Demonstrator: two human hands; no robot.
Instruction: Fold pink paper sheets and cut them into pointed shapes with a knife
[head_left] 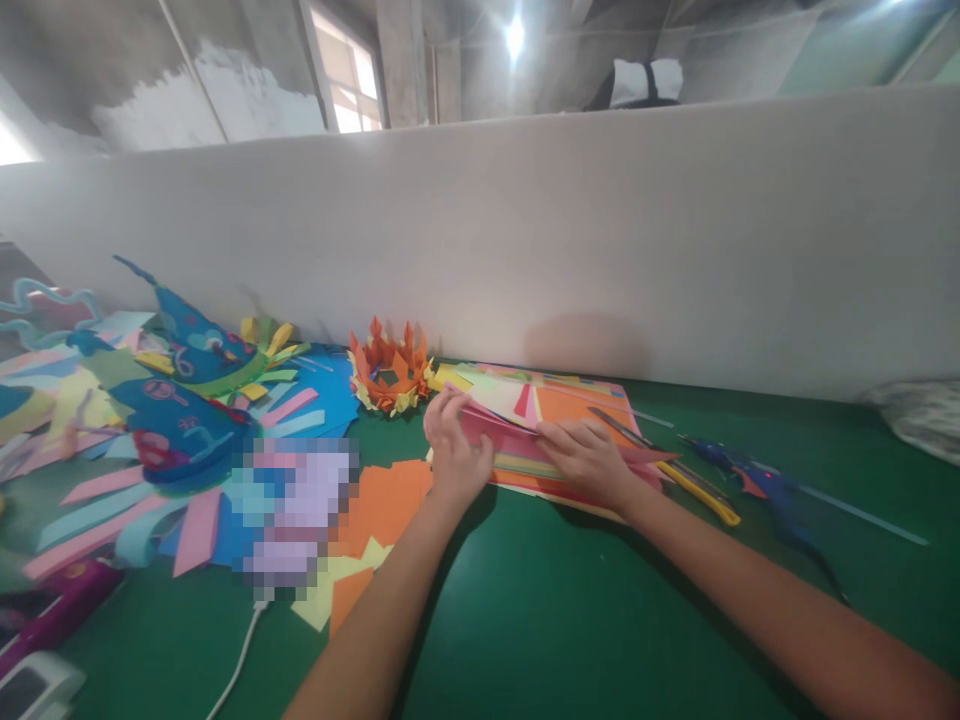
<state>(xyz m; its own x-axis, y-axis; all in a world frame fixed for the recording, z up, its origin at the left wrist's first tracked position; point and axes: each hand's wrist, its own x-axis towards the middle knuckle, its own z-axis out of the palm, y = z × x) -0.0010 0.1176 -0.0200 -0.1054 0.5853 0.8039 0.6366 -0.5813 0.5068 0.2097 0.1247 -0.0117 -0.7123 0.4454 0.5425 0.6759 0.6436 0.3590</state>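
Head view: pink paper (516,441) runs from left hand (459,450) past right hand (589,458).

Looks like thin pink paper (508,438), held slightly bent, with a dark gap showing along its left part and a pointed corner at right. Lies over a loose stack of coloured sheets (581,403), orange, yellow and pink, toward the green counter's (525,590) far side.
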